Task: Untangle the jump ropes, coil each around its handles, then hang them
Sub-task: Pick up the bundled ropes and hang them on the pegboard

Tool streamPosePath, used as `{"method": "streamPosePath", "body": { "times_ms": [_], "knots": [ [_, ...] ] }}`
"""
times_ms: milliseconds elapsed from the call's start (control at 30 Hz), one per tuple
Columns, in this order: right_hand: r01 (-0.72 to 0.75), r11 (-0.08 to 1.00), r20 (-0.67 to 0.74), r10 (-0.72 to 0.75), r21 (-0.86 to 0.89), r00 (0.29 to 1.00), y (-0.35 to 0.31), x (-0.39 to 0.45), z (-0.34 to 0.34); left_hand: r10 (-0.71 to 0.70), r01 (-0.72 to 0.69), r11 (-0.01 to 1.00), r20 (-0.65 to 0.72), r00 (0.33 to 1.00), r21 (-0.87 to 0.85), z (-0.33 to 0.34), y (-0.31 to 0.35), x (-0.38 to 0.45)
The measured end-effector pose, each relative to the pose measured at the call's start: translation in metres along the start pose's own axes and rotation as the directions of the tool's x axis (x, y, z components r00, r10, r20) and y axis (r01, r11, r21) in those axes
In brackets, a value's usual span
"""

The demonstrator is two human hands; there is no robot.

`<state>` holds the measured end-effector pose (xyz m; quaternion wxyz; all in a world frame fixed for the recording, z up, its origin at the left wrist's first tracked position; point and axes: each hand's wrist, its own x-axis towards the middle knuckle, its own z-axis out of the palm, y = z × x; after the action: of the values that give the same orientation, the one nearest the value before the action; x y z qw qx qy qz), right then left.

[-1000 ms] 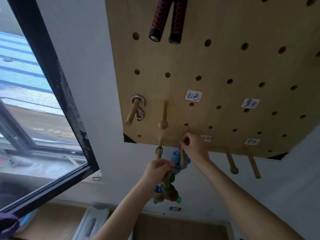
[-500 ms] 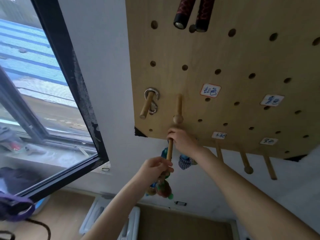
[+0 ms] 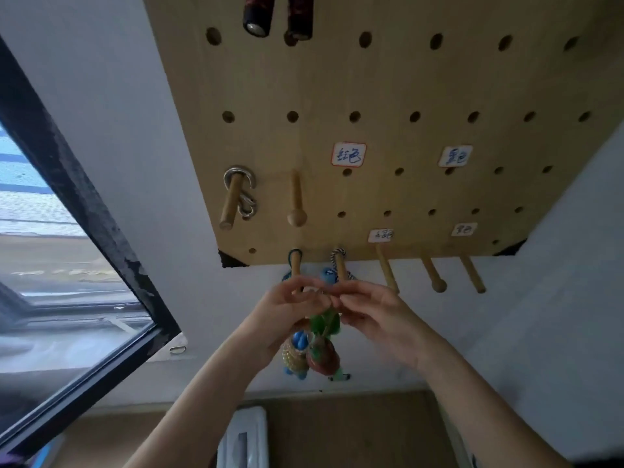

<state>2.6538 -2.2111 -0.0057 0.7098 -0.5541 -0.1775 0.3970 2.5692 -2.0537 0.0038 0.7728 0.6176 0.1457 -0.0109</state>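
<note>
Big wooden pegboard (image 3: 422, 96) fills the top of view, mounted on a white wall (image 3: 118, 113), seen from below. Window frame (image 3: 84, 211), black, runs diagonally down the left side w/ glass under it.

Both arms reach up from the bottom, hands meeting just below the board's lower edge. Left hand (image 3: 287, 315) and right hand (image 3: 374, 315) are fingertip to fingertip, each w/ thumb and fingers curled in a pinch on something thin between them, looks like a small ring or cord, too blurred to say which. So both hands are gripping, not loose.

Hanging right under that pinch: the toy bundle (image 3: 314, 352), a cluster of coloured pieces, green leaf-like bit on top, a yellowish netted one w/ blue, a reddish-brown one beside it. It dangles between the two wrists, clear of the board.

Top edge: two dark red-patterned jump rope handles (image 3: 277, 15) hang side by side, ends pointing at the camera, near the board's top, well apart from the hands.

Mid-left of board: a plain peg (image 3: 229, 206) w/ a metal carabiner (image 3: 244, 194) looped on it. Just right, a knobbed peg (image 3: 296, 201), bare.

Bottom row: a peg w/ a dark green loop (image 3: 294, 256) round it, next peg w/ a striped blue-white cord loop (image 3: 337, 256), a blue bit below that. Three more pegs (image 3: 435, 275) to the right. Small handwritten labels (image 3: 348, 154) are stuck on the board, text unclear.
</note>
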Motion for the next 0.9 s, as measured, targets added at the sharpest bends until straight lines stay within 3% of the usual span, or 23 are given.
{"method": "streamPosePath", "body": {
  "times_ms": [67, 200, 300, 400, 467, 600, 700, 800, 900],
  "knots": [
    [-0.039, 0.998, 0.026, 0.038, 0.043, 0.999, 0.000, -0.012, -0.007, -0.023, 0.024, 1.000, 0.055, 0.998, -0.009, 0.003, -0.002, 0.003],
    [-0.055, 0.945, -0.138, 0.011, -0.323, 0.990, 0.002, -0.022, -0.015, -0.022, 0.015, 0.992, 0.055, 0.998, 0.126, 0.021, -0.013, 0.013],
    [-0.066, 0.933, -0.220, -0.015, -0.354, 0.975, -0.001, -0.032, -0.031, 0.023, -0.037, 0.957, 0.052, 0.998, 0.286, 0.037, -0.021, 0.027],
    [-0.100, 0.891, -0.237, -0.009, -0.443, 0.971, -0.007, -0.041, -0.049, 0.112, -0.115, 0.794, 0.043, 0.993, 0.597, 0.048, -0.035, 0.041],
    [-0.097, 0.782, -0.288, -0.109, -0.616, 0.951, -0.009, -0.037, -0.057, 0.170, -0.145, 0.691, 0.036, 0.985, 0.708, 0.056, -0.047, 0.049],
    [-0.022, 0.596, -0.294, -0.362, -0.802, 0.885, -0.011, -0.017, -0.070, 0.247, -0.120, 0.762, -0.114, 0.962, 0.636, 0.076, -0.056, 0.066],
    [-0.036, 0.550, -0.304, -0.406, -0.835, 0.862, -0.011, 0.005, -0.084, 0.245, -0.067, 0.761, -0.191, 0.950, 0.646, 0.086, -0.052, 0.079],
    [-0.085, 0.570, -0.325, -0.333, -0.817, 0.885, -0.012, 0.028, -0.099, 0.243, -0.047, 0.770, -0.225, 0.944, 0.636, 0.088, -0.054, 0.082],
    [-0.075, 0.685, -0.359, -0.282, -0.725, 0.890, -0.013, 0.040, -0.113, 0.284, -0.030, 0.710, -0.248, 0.926, 0.703, 0.085, -0.059, 0.075]
  ]
}}
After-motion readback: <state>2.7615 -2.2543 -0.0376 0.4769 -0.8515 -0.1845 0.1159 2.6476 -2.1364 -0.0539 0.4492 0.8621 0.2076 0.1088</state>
